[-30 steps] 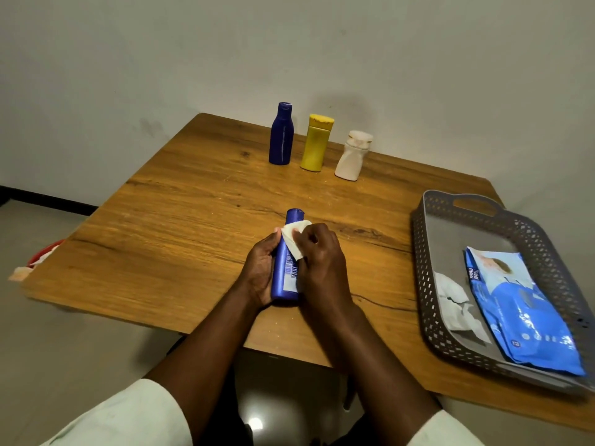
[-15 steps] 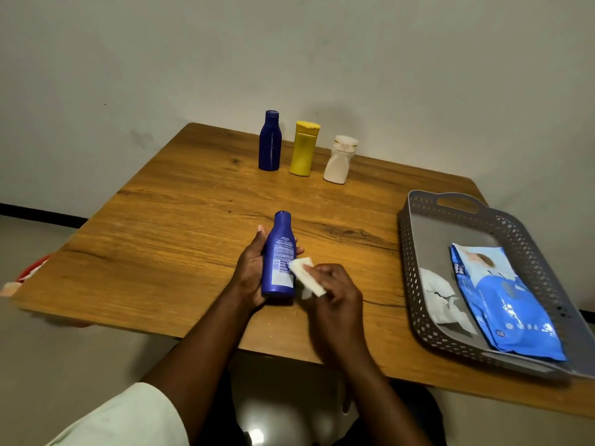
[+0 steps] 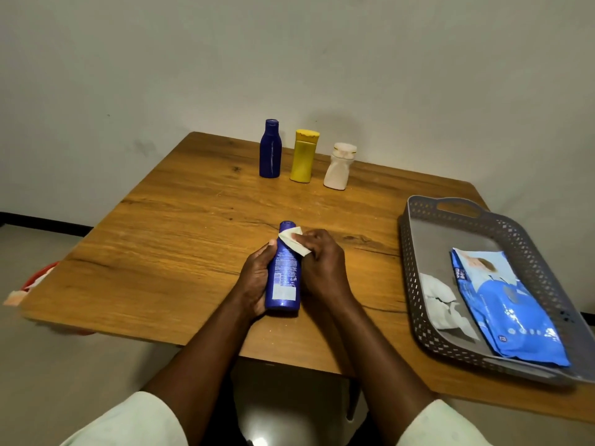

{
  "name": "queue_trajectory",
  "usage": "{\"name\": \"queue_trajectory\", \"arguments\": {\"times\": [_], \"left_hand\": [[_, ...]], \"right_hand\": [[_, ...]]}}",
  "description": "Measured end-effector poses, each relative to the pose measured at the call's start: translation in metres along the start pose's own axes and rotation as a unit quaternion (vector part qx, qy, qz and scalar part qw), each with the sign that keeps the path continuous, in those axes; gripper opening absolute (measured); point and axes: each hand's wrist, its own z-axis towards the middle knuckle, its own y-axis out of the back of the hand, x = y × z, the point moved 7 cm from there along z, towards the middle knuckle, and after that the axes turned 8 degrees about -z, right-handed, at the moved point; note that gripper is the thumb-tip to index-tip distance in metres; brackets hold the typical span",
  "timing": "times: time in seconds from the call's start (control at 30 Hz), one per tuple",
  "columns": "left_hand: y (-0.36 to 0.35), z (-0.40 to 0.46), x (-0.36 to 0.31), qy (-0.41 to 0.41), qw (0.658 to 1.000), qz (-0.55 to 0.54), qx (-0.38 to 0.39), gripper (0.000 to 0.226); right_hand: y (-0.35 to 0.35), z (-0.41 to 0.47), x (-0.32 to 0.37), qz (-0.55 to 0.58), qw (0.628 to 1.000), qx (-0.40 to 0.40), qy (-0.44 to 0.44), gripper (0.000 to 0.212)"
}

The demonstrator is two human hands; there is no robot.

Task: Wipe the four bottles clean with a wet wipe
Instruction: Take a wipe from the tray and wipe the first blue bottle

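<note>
Between both hands: blue bottle (image 3: 283,275) is held, tilted.
Left hand (image 3: 254,284): wrapped round body.
Right hand (image 3: 322,265): wet wipe (image 3: 294,241) pinched at neck.
Handling: prob. light, stiff, slick when wet; best gripped mid-body.

Single head-worn wide-angle view, looking forward and down across wooden table (image 3: 180,239), both forearms close below, wall behind, far corners probably bowed by lens, no second view
</note>
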Motion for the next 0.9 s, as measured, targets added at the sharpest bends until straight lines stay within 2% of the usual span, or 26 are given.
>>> {"name": "queue_trajectory", "arguments": {"times": [0.1,0.2,0.33,0.5,0.6,0.67,0.77,0.83,0.9], "left_hand": [[0.007,0.003,0.001,0.000,0.999,-0.015,-0.037,0.055],[0.017,0.008,0.004,0.010,0.995,-0.038,-0.089,0.047],[0.025,0.013,0.007,-0.018,0.989,-0.063,-0.134,0.044],[0.017,0.013,0.014,-0.005,0.967,-0.184,-0.175,0.037],[0.017,0.013,0.016,0.004,0.957,-0.194,-0.215,0.034],[0.018,0.009,0.014,0.004,0.958,-0.175,-0.228,0.032],[0.019,0.009,0.008,-0.015,0.968,-0.154,-0.197,0.031],[0.016,0.011,0.006,-0.018,0.975,-0.144,-0.165,0.033],[0.013,0.012,0.003,-0.029,0.981,-0.151,-0.122,0.036]], "right_hand": [[0.001,-0.027,-0.007,0.062,0.998,-0.001,-0.032,0.016],[0.003,-0.060,-0.002,0.041,0.999,-0.020,0.017,0.035],[0.005,-0.095,0.004,-0.039,0.990,-0.103,0.092,0.049],[0.004,-0.112,0.009,-0.051,0.970,-0.213,0.105,0.054],[-0.005,-0.111,0.016,-0.059,0.968,-0.211,0.124,0.048],[-0.010,-0.114,0.020,-0.076,0.964,-0.191,0.166,0.041],[-0.016,-0.116,0.014,-0.063,0.970,-0.125,0.197,0.043],[-0.011,-0.114,0.002,-0.012,0.983,-0.108,0.150,0.048],[0.003,-0.110,-0.011,0.083,0.988,-0.117,0.052,0.048]]}}
